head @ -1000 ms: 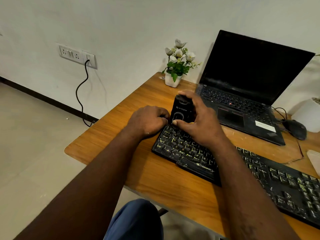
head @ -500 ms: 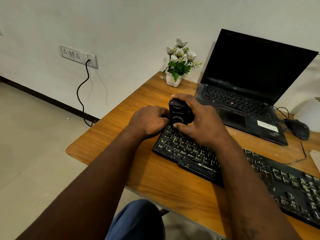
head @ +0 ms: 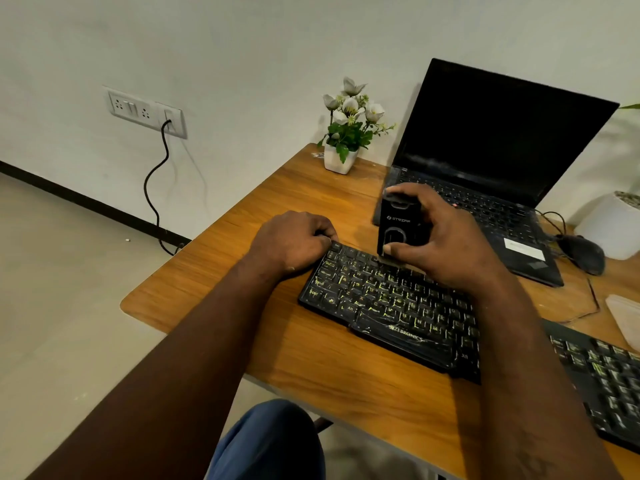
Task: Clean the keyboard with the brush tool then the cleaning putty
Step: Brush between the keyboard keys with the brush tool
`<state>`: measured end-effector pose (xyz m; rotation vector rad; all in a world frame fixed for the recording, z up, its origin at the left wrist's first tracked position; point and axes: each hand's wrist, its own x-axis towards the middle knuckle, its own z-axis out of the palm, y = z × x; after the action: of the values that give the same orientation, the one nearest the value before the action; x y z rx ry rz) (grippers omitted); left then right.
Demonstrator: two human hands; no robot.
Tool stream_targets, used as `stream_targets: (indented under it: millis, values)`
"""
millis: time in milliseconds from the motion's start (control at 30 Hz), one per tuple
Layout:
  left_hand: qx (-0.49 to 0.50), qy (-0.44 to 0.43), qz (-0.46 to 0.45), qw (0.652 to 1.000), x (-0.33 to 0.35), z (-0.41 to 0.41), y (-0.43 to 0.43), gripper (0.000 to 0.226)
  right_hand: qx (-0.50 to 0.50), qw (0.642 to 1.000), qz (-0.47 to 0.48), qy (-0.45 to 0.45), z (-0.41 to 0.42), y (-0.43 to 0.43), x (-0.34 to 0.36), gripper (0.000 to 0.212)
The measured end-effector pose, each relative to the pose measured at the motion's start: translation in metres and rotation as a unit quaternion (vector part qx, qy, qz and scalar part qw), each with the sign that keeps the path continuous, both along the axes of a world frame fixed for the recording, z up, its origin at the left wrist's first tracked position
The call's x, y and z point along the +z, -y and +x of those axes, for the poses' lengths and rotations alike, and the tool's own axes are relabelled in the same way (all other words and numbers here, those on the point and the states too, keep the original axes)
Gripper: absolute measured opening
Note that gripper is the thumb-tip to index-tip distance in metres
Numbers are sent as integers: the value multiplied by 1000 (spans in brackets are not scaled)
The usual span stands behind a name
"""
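Head-worn view, downward over desk (head: pixel 221 271).

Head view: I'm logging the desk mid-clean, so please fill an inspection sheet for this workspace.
Surface: wooden desk.
Job's things: black keyboard lies flat; brush tool upright over its top rows; putty not identified.
Clutter: open laptop, flower pot, mouse, second keyboard, white pot.
Hands: left hand curled round keyboard's far-left corner; right hand grips brush tool.
Cables: black cable hangs from wall socket; thin wire loops beside mouse.
Surroundings: white wall, pale floor.
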<state>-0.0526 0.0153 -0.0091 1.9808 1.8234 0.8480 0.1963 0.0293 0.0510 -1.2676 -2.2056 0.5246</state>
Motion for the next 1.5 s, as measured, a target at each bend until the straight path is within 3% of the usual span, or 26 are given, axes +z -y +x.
stream_targets:
  millis: [200,467,600,767,967,1167,1333,1500]
  values:
    - [9,-10,9,1000,-2,1,1,19,21,999,26,-24,-32,2,-13,85]
    - [6,-12,15,1000,-4,1,0,18,-15,999,-28,-2,17,0,2,83]
    - [7,-12,16,1000,-4,1,-1,17,3,1000,6,-24,-14,7,-3,85]
    - [9,-40,26,999,-3,2,2,21,39,997,64,30,-54,12,-12,85]
    - [4,-20,8,1000,-5,0,-2,21,19,999,-28,33,-5,7,0,86]
    - [10,-28,13,999,-5,0,-1,22,16,998,54,-13,-37,9,-8,85]
    - [12,-28,7,1000,-4,2,1,24,34,994,100,35,-63,9,-14,84]
    - [12,-34,13,999,-4,0,-1,21,22,994,60,88,-25,12,-5,88]
